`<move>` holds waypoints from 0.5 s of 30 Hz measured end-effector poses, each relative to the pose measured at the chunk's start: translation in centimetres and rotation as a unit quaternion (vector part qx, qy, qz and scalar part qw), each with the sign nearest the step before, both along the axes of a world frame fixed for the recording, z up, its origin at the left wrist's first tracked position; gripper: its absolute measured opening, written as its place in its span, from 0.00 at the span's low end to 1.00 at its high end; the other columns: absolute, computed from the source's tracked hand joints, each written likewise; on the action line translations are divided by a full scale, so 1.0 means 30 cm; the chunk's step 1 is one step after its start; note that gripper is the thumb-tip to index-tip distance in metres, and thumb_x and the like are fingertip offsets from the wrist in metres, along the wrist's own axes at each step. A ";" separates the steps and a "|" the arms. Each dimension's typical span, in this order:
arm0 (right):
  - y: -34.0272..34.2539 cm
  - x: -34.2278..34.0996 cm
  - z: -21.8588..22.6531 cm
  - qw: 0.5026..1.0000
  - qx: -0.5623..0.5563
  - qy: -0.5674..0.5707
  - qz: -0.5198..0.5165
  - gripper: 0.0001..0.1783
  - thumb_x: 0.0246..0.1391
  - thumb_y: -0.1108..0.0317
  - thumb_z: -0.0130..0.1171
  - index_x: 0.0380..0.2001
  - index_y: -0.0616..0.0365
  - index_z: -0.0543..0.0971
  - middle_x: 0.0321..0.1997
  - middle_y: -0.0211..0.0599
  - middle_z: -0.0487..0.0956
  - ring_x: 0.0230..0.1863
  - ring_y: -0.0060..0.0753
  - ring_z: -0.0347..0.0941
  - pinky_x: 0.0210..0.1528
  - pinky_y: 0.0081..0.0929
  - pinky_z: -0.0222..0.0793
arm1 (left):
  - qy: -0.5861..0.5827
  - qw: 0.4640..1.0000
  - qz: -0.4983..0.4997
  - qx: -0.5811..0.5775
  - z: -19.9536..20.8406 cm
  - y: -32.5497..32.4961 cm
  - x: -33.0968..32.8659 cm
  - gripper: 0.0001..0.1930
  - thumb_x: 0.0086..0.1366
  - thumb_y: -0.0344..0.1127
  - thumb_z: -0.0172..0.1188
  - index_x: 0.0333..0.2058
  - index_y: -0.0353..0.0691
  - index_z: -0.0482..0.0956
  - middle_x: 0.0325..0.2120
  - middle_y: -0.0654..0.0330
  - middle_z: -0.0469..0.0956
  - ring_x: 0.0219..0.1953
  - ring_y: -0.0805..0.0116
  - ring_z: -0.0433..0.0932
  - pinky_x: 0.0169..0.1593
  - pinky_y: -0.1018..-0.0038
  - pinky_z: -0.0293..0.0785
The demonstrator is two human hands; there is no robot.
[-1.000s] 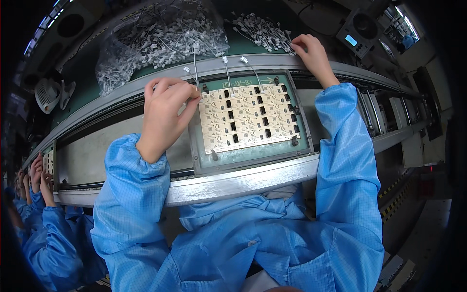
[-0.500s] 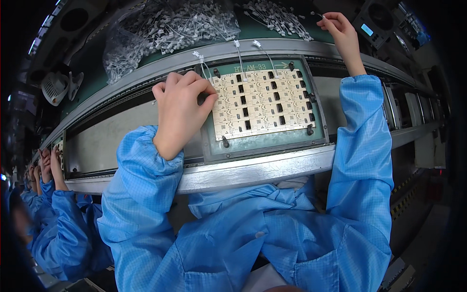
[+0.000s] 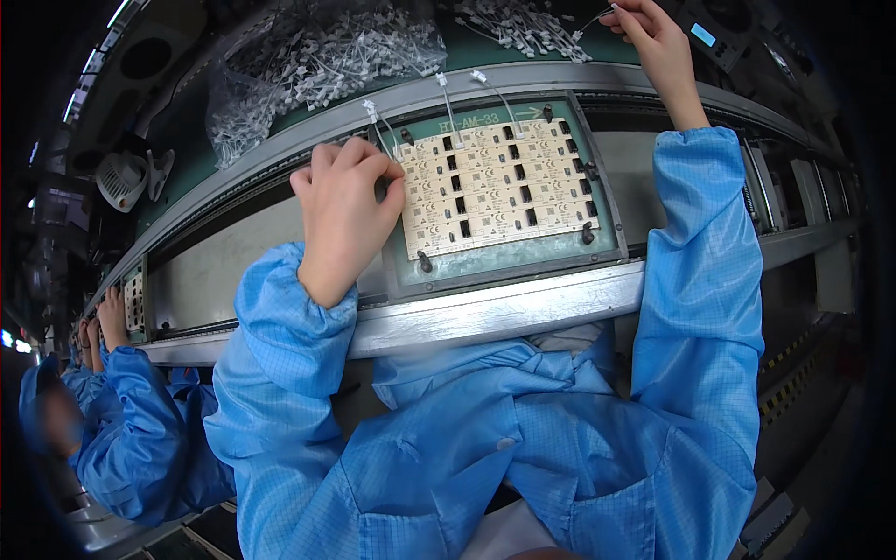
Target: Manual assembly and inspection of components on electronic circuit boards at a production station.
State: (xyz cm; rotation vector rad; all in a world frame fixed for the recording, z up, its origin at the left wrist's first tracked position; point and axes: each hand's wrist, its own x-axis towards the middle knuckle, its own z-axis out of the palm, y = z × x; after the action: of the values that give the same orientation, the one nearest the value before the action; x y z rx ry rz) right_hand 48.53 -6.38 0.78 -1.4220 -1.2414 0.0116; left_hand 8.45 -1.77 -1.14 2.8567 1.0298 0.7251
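Observation:
A cream panel of circuit boards (image 3: 490, 191) with black connectors lies in a green fixture plate (image 3: 523, 266), held by black clips. Three white cables (image 3: 445, 98) stand up from its far edge, white plugs at their free ends. At the panel's left edge is my left hand (image 3: 341, 219), its fingers curled and thumb and forefinger pinched together; anything between them is hidden. My right hand (image 3: 661, 47) is raised beyond the rail at the far right. Its fingertips pinch a thin white cable (image 3: 590, 22) beside a loose heap of cables (image 3: 527, 28).
A clear plastic bag of white cables (image 3: 317, 75) lies at the back left. Metal rails (image 3: 504, 303) border the line. A small white fan (image 3: 123, 177) stands at far left. Other people in blue sleeves (image 3: 140, 401) work farther left; a device with a lit screen (image 3: 703, 35) stands back right.
My right hand has moved a little farther away, and the cable at its fingertips shows more clearly. My left hand stays at the panel's left edge. The whole view has shifted slightly.

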 end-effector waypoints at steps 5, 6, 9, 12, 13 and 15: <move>-0.014 0.008 0.016 0.997 0.041 0.050 0.031 0.06 0.63 0.72 0.57 0.37 0.65 0.77 0.29 0.32 0.82 0.32 0.20 0.79 0.36 0.18 0.75 | 0.006 0.998 0.055 -0.034 0.001 -0.009 0.007 0.04 0.52 0.35 0.66 0.28 0.48 0.84 0.35 0.69 0.77 0.44 0.60 0.70 0.47 0.62 0.58; -0.017 0.007 0.021 0.998 0.040 0.045 0.027 0.06 0.63 0.73 0.57 0.37 0.65 0.77 0.28 0.32 0.81 0.31 0.19 0.79 0.36 0.18 0.75 | 0.010 0.998 0.056 -0.030 0.003 -0.007 0.009 0.04 0.52 0.35 0.66 0.28 0.48 0.84 0.35 0.69 0.77 0.44 0.60 0.70 0.47 0.62 0.58; -0.033 0.006 0.038 0.998 0.034 0.037 0.024 0.05 0.62 0.73 0.57 0.37 0.66 0.77 0.28 0.32 0.81 0.32 0.19 0.79 0.36 0.18 0.75 | 0.012 0.997 0.062 -0.052 0.005 0.009 0.018 0.03 0.52 0.36 0.67 0.27 0.48 0.84 0.35 0.69 0.78 0.44 0.59 0.70 0.47 0.62 0.59; -0.039 -0.007 0.051 0.999 0.035 0.029 0.030 0.05 0.62 0.73 0.57 0.37 0.66 0.77 0.28 0.32 0.81 0.32 0.19 0.79 0.36 0.19 0.75 | 0.021 0.993 0.034 -0.110 0.027 0.049 0.015 0.02 0.52 0.36 0.67 0.26 0.48 0.85 0.33 0.67 0.79 0.45 0.58 0.70 0.45 0.61 0.62; -0.037 -0.015 0.055 0.998 0.042 0.024 0.034 0.05 0.62 0.74 0.57 0.36 0.66 0.77 0.28 0.32 0.81 0.32 0.19 0.79 0.36 0.19 0.75 | 0.023 0.993 0.037 -0.107 0.035 0.047 0.008 0.02 0.52 0.36 0.67 0.26 0.48 0.85 0.33 0.67 0.79 0.45 0.58 0.70 0.45 0.61 0.62; -0.034 -0.017 0.054 0.998 0.043 0.034 0.035 0.05 0.62 0.74 0.57 0.36 0.66 0.78 0.28 0.32 0.81 0.32 0.19 0.79 0.36 0.19 0.75 | 0.050 0.996 0.022 -0.077 0.042 0.048 0.015 0.02 0.52 0.35 0.66 0.26 0.48 0.85 0.32 0.68 0.79 0.44 0.59 0.71 0.45 0.61 0.62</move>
State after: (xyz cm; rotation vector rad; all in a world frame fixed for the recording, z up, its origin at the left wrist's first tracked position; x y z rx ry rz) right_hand 48.00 -7.39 2.38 -1.2928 -1.2206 0.0545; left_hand 8.90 -0.32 0.12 2.7695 1.1116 0.4860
